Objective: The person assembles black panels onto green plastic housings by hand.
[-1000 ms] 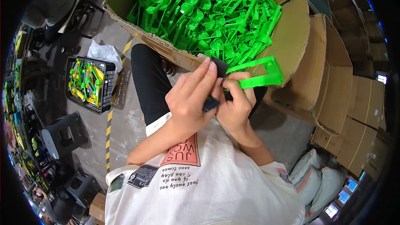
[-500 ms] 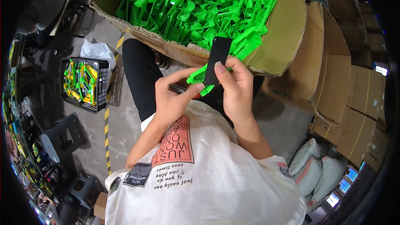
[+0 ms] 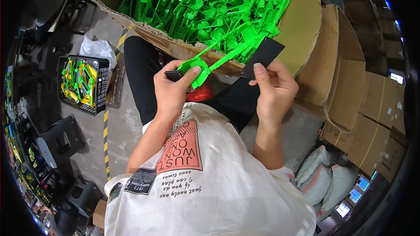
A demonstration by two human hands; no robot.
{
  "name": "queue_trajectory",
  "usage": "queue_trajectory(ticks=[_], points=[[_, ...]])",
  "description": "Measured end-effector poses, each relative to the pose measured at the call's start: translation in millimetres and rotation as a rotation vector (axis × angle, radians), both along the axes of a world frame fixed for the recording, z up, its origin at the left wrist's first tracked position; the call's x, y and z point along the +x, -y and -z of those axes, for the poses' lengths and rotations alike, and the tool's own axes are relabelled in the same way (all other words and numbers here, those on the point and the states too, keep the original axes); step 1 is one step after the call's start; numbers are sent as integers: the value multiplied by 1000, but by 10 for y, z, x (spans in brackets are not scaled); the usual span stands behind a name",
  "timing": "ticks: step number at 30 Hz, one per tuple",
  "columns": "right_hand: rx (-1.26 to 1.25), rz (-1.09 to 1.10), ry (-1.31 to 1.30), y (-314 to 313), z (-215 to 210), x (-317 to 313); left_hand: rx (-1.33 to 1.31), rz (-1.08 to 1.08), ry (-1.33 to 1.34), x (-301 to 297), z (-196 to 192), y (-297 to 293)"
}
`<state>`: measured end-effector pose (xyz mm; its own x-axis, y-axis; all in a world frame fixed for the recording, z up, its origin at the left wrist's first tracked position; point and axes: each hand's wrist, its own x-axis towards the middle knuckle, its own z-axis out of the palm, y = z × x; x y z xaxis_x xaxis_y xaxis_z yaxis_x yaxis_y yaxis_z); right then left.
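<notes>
My left hand [image 3: 169,91] is closed round a bright green plastic part [image 3: 202,77], thumb pressed on its squarish end. Long thin green arms run from that end up over the carton's edge. A small black piece [image 3: 173,75] sticks out at the same hand's fingers; its kind is unclear. Between the thumb and fingers of my right hand [image 3: 275,88] is a flat black rectangular plate [image 3: 266,56], tilted and apart from the left hand. Just beyond both hands, a large open carton [image 3: 144,35] is heaped with green plastic pieces [image 3: 192,8], many scoop-shaped.
On the floor at left, a black plastic crate [image 3: 103,91] holds green and yellow parts, with a white plastic bag [image 3: 97,49] behind it. Grey stools [image 3: 61,140] stand nearer. Stacked cartons [image 3: 376,100] and white sacks [image 3: 330,183] are at right. My black-trousered legs lie beneath my hands.
My hands have moved apart. The black plate has gone right with my right hand, away from the green part, and leans over. The green part's squarish end now shows at my left thumb.
</notes>
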<state>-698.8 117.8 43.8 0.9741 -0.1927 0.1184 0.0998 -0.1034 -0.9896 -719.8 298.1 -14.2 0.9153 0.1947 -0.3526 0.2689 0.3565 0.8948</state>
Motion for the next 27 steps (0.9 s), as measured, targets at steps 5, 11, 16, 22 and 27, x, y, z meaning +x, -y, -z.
queue_trajectory(ticks=[5,11,16,22,27], points=[[206,-117,104,-284,-36,91,20,-10,-13,14,-86,45],[55,-121,161,-340,236,190,70,47,-3,-37,1,-35],[-26,49,300,-317,284,152,-33,32,-69,6,-15,-17],[-390,29,481,-329,300,109,-30,24,-70,28,-17,-14],[-513,43,490,-355,193,114,-1,-5,-50,30,10,-20]])
